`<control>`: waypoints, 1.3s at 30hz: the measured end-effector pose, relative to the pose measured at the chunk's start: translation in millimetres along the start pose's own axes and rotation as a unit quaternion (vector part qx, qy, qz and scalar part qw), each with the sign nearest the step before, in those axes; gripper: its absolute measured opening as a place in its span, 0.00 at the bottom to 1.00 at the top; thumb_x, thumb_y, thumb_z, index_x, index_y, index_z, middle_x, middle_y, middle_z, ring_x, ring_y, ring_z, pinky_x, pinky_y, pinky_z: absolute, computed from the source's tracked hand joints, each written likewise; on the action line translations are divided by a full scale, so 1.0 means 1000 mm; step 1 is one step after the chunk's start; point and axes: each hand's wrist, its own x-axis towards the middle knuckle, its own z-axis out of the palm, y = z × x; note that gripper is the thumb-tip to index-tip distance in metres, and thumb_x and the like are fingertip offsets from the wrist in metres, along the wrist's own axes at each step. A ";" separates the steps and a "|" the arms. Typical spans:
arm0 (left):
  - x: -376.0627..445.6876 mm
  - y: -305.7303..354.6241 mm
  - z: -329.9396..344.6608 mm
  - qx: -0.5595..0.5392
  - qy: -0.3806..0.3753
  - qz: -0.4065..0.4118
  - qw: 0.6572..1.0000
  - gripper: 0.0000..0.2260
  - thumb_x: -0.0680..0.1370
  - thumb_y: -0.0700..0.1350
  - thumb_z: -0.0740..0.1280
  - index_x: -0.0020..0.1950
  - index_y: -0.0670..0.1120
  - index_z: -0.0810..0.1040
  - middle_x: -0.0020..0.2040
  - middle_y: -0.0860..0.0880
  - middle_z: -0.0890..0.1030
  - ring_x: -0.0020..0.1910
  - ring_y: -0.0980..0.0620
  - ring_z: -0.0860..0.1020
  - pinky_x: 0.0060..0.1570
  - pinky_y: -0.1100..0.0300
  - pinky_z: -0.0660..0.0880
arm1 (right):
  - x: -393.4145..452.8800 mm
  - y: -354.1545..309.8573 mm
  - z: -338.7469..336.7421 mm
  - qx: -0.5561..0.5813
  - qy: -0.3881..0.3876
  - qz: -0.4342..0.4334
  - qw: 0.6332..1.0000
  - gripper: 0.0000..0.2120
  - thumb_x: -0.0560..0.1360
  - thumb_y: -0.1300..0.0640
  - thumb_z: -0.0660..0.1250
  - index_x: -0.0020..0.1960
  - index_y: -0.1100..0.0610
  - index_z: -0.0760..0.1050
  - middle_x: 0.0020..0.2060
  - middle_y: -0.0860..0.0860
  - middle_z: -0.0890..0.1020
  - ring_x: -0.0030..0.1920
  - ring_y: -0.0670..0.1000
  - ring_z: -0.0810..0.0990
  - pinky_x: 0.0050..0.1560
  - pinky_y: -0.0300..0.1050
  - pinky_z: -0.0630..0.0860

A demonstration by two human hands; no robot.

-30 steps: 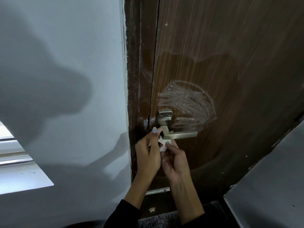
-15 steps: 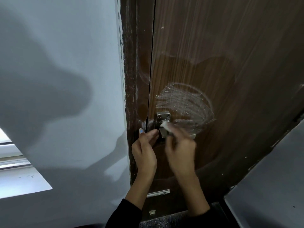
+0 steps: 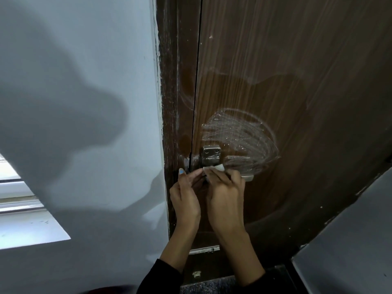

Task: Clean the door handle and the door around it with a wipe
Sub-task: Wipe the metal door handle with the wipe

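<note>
Under the fingers of the right hand [image 3: 226, 194], a white wipe [image 3: 215, 167] is pinched and pressed on the door handle [image 3: 212, 159]. Left hand [image 3: 186, 196] sits just beside, fingers curled near the door [image 3: 297, 102] edge; what it holds I cannot tell.

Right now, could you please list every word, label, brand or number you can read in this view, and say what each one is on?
There is no readable text anywhere in this view.
The metal plate of the door handle shows only two screws, no brand mark.
The wipe held by the right hand is plain white.
The streaks on the door are smears, not writing.
</note>
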 end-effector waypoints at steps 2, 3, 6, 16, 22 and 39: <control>0.000 0.002 0.000 -0.001 0.003 -0.001 1.000 0.22 0.84 0.49 0.51 0.48 0.43 0.83 0.45 0.48 0.85 0.47 0.55 0.83 0.46 0.69 0.77 | -0.004 0.003 -0.009 0.011 -0.030 -0.019 0.999 0.15 0.73 0.63 0.64 0.59 0.58 0.77 0.54 0.54 0.81 0.55 0.53 0.76 0.58 0.48 0.73; 0.001 0.004 0.001 0.000 0.006 -0.001 1.000 0.22 0.84 0.48 0.50 0.47 0.45 0.83 0.45 0.49 0.85 0.46 0.56 0.83 0.45 0.70 0.76 | -0.004 0.008 -0.014 0.034 -0.031 -0.023 0.999 0.15 0.72 0.64 0.65 0.58 0.57 0.78 0.53 0.53 0.82 0.53 0.50 0.78 0.56 0.44 0.74; 0.000 0.010 0.004 -0.007 0.016 -0.014 1.000 0.21 0.84 0.48 0.50 0.48 0.44 0.82 0.47 0.47 0.85 0.48 0.55 0.83 0.46 0.68 0.77 | 0.010 0.014 -0.024 0.121 0.047 0.036 0.991 0.13 0.72 0.67 0.68 0.55 0.57 0.80 0.50 0.51 0.84 0.47 0.45 0.81 0.48 0.30 0.73; -0.017 0.020 -0.008 0.021 0.067 0.014 0.997 0.20 0.84 0.47 0.49 0.52 0.42 0.81 0.50 0.45 0.84 0.50 0.51 0.83 0.52 0.64 0.77 | 0.034 0.028 0.007 0.189 0.081 -0.029 0.978 0.10 0.68 0.71 0.70 0.46 0.61 0.82 0.43 0.54 0.82 0.42 0.49 0.81 0.45 0.35 0.76; -0.027 0.024 -0.007 0.024 0.084 0.047 0.995 0.18 0.84 0.43 0.51 0.53 0.40 0.80 0.50 0.43 0.83 0.50 0.50 0.83 0.50 0.67 0.78 | 0.034 0.012 0.015 0.170 0.068 -0.083 0.980 0.13 0.66 0.74 0.70 0.49 0.64 0.81 0.45 0.57 0.82 0.47 0.53 0.79 0.48 0.37 0.74; -0.032 0.033 -0.004 0.072 0.093 0.092 0.989 0.19 0.83 0.48 0.50 0.49 0.46 0.80 0.48 0.49 0.84 0.48 0.55 0.83 0.49 0.67 0.77 | 0.047 0.016 -0.004 0.124 0.096 -0.100 0.983 0.15 0.68 0.73 0.67 0.54 0.67 0.78 0.50 0.60 0.80 0.50 0.59 0.77 0.51 0.47 0.77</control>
